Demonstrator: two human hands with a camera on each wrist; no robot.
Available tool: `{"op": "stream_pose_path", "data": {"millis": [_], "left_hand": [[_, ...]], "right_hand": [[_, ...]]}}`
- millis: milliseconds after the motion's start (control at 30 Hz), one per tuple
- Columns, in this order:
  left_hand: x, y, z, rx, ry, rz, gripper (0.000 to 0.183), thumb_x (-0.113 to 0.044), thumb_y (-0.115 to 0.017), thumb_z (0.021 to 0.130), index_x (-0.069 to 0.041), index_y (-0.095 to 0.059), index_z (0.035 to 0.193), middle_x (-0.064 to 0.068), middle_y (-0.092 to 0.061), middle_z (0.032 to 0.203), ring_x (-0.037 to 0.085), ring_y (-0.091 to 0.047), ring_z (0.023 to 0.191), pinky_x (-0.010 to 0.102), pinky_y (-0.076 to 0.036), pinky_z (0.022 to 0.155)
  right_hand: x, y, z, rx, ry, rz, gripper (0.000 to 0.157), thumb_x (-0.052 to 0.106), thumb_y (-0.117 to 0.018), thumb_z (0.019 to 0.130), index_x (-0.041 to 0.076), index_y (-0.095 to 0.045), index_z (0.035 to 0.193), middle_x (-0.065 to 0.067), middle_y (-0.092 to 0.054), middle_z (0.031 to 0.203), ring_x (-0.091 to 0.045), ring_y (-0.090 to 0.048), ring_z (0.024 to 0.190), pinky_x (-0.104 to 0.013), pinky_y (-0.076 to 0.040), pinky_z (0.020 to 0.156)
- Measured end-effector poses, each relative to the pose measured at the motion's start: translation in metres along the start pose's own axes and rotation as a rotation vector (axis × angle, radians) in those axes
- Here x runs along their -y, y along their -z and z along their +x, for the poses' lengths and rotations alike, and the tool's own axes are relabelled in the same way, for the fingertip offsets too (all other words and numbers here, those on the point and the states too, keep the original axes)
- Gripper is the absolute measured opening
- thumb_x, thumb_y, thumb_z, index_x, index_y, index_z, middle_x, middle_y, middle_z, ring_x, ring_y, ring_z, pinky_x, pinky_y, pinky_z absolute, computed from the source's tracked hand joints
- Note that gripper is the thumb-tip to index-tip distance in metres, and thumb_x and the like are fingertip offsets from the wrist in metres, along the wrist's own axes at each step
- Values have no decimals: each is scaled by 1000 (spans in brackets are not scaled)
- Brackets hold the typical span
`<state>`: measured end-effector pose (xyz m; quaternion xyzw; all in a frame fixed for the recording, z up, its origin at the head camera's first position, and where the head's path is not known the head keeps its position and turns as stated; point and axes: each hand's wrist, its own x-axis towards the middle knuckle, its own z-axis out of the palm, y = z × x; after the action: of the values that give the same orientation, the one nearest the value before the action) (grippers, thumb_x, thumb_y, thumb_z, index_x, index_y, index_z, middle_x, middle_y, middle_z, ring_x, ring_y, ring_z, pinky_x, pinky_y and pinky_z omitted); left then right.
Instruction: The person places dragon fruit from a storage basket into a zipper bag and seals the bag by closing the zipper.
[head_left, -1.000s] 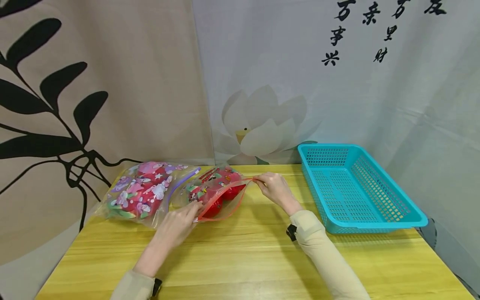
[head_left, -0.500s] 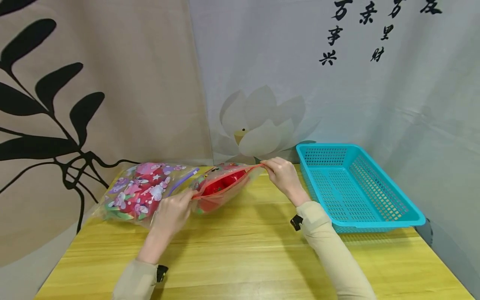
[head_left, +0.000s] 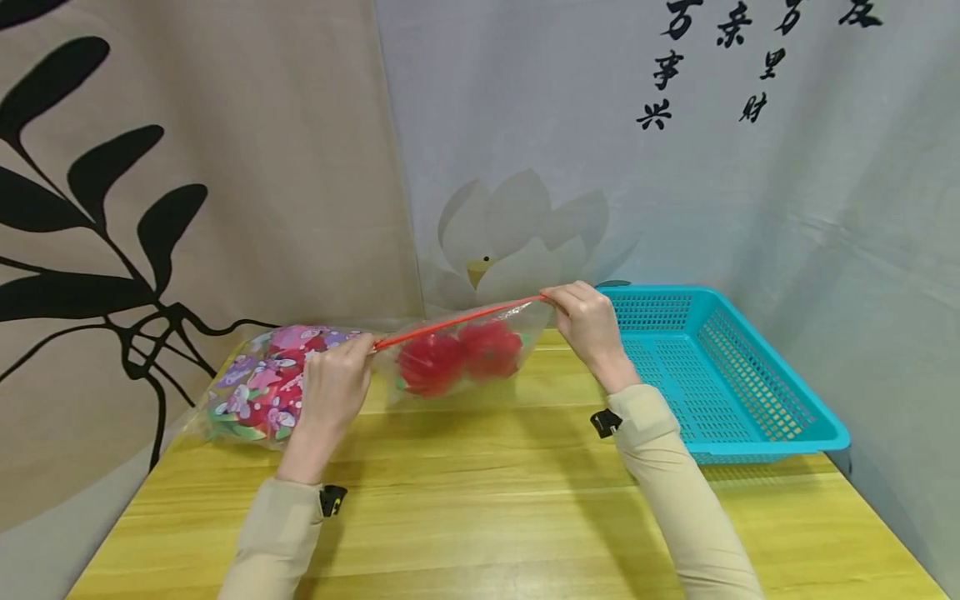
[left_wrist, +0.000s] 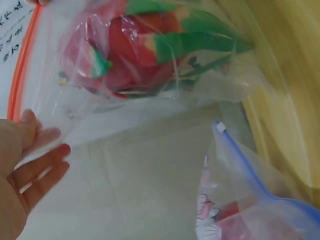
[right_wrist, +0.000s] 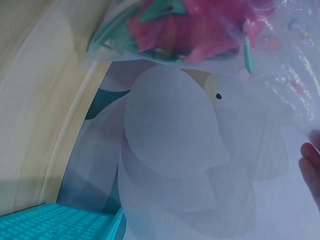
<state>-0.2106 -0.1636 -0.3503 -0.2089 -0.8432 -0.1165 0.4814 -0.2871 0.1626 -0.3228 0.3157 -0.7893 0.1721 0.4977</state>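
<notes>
**Bag lifted clear, red seal pulled taut between your hands**

Since the earlier frames you have raised the clear plastic zip bag with the red seal strip (head_left: 457, 354) off the yellow wooden table (head_left: 495, 508); a second ago it lay there with its mouth gaping, and now it hangs in the air above the far middle of the table, its top edge stretched into a straight red line.

Working down from the largest things: the table carries the teal perforated plastic basket (head_left: 750, 408) at the far right, with nothing visible inside it. At the far left lies the second clear zip bag with the blue seal and cartoon print (head_left: 262, 387), full of red pieces, just behind your left hand. The hanging bag holds two round red toy fruits with green leaves (head_left: 459, 354), sagging to its bottom.

Your left hand (head_left: 333, 383) pinches the left end of the red strip, fingers curled on it; your right hand (head_left: 588, 329) pinches the right end, slightly higher and beside the basket's near-left corner.

As a judgement, the filling looks done and the mouth is drawn together. Whether the seal is pressed closed along its length cannot be told from these views; that, and putting the bag down, would remain.
</notes>
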Motion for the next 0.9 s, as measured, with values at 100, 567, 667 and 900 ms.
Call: {"op": "stream_pose_path", "data": {"millis": [100,567,667,900], "left_hand": [[1,1,-1,22,-32,-35,10,4,-66,76,-1,-64,85,15,-68,70,27,-57,48,33,-44,37],[6,-19,-29,29,-150,-29,16,3,-68,73,-3,-66,88,13,-70,75,28,-63,53,34,-47,39],[7,-26,-34,89,-149,-23,16,1,-67,74,-4,-67,90,12,-71,76,26,-63,53,32,-48,40],[8,-28,-43,273,-188,12,39,7,-62,73,-11,-63,107,1,-54,53,7,-30,42,17,-23,36]], "right_hand": [[-1,3,-1,-16,10,5,8,3,-68,79,5,-73,85,-7,-72,79,-22,-63,70,-33,-55,65],[-3,-2,-38,120,1,-56,8,4,-72,75,8,-73,83,-5,-71,76,-20,-63,73,-34,-56,65],[-4,-7,-46,164,-31,-71,5,8,-72,77,9,-73,81,-4,-71,74,-20,-63,72,-35,-55,63],[-7,-10,-63,264,-65,-73,6,12,-70,79,7,-72,79,-5,-70,72,-21,-63,70,-35,-55,62]]}}
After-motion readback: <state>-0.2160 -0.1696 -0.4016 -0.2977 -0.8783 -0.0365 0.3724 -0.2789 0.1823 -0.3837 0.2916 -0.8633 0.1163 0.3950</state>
